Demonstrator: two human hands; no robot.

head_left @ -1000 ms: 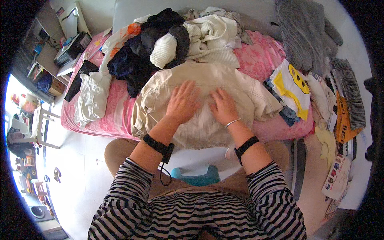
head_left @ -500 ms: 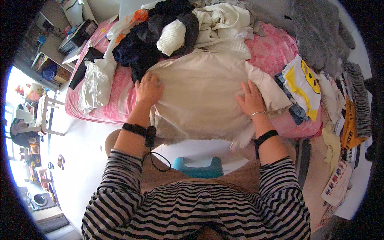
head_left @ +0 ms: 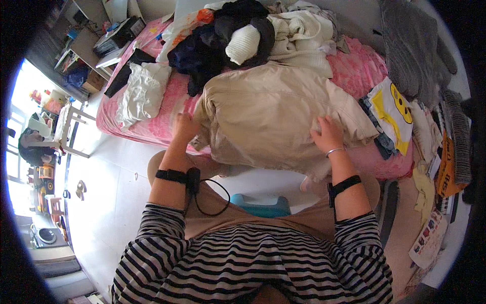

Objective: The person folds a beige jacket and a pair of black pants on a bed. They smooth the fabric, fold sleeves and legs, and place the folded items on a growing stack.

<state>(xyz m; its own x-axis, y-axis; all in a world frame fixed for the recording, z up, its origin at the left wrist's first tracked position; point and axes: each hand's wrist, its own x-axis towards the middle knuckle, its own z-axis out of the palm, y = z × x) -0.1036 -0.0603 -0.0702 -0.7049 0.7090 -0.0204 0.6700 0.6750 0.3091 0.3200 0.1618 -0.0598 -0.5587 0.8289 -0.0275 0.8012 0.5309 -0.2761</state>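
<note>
A beige jacket (head_left: 268, 116) lies spread, slightly rumpled, over the near side of the bed, its lower edge hanging toward my knees. At its left edge, beside a bunched sleeve, my left hand (head_left: 186, 128) is closed with curled fingers on the cloth's border; exactly how much fabric it holds is partly hidden. My right hand (head_left: 329, 136) rests on the jacket's right part, thumb and bent fingers gathering the fabric. Black straps circle both forearms, and a dark cable loops from the left one.
A pink patterned bedcover (head_left: 354, 60) lies beneath. Dark clothes (head_left: 202, 50) and a white knit sweater (head_left: 304, 38) are heaped behind the jacket. White folded cloth (head_left: 144, 91) lies left; a yellow-and-white shirt (head_left: 392, 114) lies right. A teal stool (head_left: 260, 205) stands below, between my legs.
Both hands have gone from lying spread on the jacket to curled fingers, and the left has slid off to its left edge. The jacket's left side is more bunched. The whole view has shifted slightly.
</note>
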